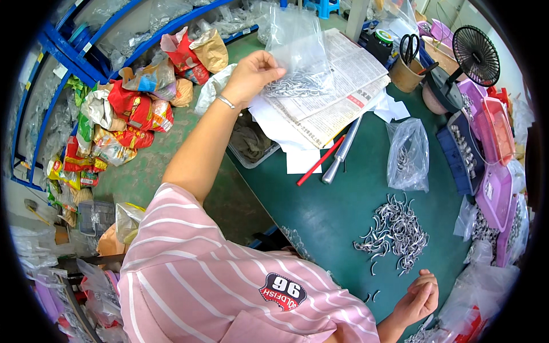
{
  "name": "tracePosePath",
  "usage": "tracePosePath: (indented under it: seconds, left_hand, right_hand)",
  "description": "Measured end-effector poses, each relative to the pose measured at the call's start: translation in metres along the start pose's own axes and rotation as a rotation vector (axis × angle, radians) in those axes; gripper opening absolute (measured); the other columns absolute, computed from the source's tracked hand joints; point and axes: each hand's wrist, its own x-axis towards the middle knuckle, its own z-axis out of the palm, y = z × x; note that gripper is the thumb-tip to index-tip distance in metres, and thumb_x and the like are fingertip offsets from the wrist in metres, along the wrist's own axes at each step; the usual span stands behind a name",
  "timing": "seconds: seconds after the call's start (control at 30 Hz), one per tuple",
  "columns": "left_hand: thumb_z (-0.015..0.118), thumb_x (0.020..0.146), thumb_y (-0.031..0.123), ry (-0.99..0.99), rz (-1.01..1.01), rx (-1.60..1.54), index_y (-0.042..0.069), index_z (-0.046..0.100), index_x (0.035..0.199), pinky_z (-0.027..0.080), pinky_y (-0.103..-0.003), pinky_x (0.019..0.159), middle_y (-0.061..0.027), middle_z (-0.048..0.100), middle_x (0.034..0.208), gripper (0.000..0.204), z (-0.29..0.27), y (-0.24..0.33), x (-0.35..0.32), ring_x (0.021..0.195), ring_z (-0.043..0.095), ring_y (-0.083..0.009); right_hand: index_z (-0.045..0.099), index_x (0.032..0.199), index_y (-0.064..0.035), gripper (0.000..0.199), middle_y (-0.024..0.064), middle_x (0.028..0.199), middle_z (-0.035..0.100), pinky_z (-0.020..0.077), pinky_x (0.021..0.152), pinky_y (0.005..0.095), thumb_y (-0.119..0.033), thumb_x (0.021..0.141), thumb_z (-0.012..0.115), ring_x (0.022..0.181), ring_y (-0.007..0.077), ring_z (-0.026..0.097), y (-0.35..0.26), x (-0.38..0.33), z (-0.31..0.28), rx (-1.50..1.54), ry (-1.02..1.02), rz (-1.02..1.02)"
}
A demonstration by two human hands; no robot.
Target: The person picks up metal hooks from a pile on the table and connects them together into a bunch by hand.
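My left hand (251,75), with a bracelet at the wrist, pinches the left side of a clear plastic bag (297,43). Small curved silver metal pieces (300,84) fill the bottom of this bag, which rests over a stack of newspapers (326,111). Low on the right, my right hand (416,298) is held with its fingers curled in; whatever they may hold is hidden. Just beyond it, a loose heap of curved metal pieces (394,231) lies on the green table (320,223). A second clear bag (408,154) with a few such pieces lies behind the heap.
A red pencil-like stick (320,160) and a metal rod (343,150) lie against the newspapers. Scissors (409,48) stand in a brown holder (406,75) near a black fan (476,56). Bins of metal parts (461,150) line the right edge. Sacks (134,108) crowd the floor at left.
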Motion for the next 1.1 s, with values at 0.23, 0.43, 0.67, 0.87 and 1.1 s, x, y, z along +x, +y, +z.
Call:
tracePosePath:
  seconds: [0.23,0.43,0.67,0.87,1.1]
  left_hand:
    - [0.060,0.086,0.020,-0.034,-0.080,0.142,-0.001,0.060,0.106,0.045,-0.026,0.077,-0.0070,0.064,0.090,0.029,0.016,-0.002,-0.002,0.082,0.056,-0.0119]
    - [0.050,0.092,0.024,-0.110,0.031,-0.291,0.003,0.058,0.099,0.045,-0.033,0.084,-0.0169,0.063,0.100,0.023,0.021,0.010,-0.011,0.094,0.060,-0.0216]
    - [0.049,0.092,0.024,-0.098,0.037,-0.477,0.007,0.056,0.093,0.048,-0.032,0.081,-0.0210,0.062,0.101,0.019,0.037,0.053,-0.027,0.094,0.061,-0.0234]
    - [0.049,0.092,0.024,-0.152,0.075,-0.521,0.006,0.056,0.095,0.050,-0.034,0.078,-0.0229,0.061,0.101,0.019,0.053,0.077,-0.036,0.095,0.061,-0.0255]
    - [0.050,0.091,0.024,-0.177,-0.027,-0.657,0.003,0.055,0.098,0.049,-0.043,0.084,-0.0227,0.059,0.103,0.023,0.066,0.091,-0.038,0.099,0.058,-0.0358]
  right_hand:
    - [0.037,0.060,-0.0078,0.031,0.0023,0.056,0.038,0.0358,0.074,0.0351,-0.007,0.091,0.036,0.056,0.0112,0.033,-0.001,0.000,0.002,0.000,-0.004,-0.001]
    - [0.039,0.060,-0.0067,0.031,0.0026,0.055,0.039,0.0361,0.073,0.0342,-0.007,0.091,0.037,0.055,0.0113,0.034,-0.003,-0.002,0.003,-0.014,0.011,0.031]
    - [0.041,0.060,-0.0060,0.031,0.0027,0.055,0.039,0.0363,0.072,0.0334,-0.008,0.091,0.039,0.055,0.0113,0.035,-0.001,-0.005,0.002,0.011,0.023,0.042]
    - [0.042,0.060,-0.0054,0.031,0.0030,0.055,0.040,0.0362,0.072,0.0330,-0.009,0.091,0.040,0.055,0.0113,0.035,0.002,-0.011,-0.002,0.021,0.030,0.055]
    - [0.043,0.061,-0.0051,0.031,0.0032,0.056,0.041,0.0363,0.071,0.0330,-0.009,0.091,0.040,0.055,0.0113,0.035,0.003,-0.018,-0.004,0.023,0.056,0.065]
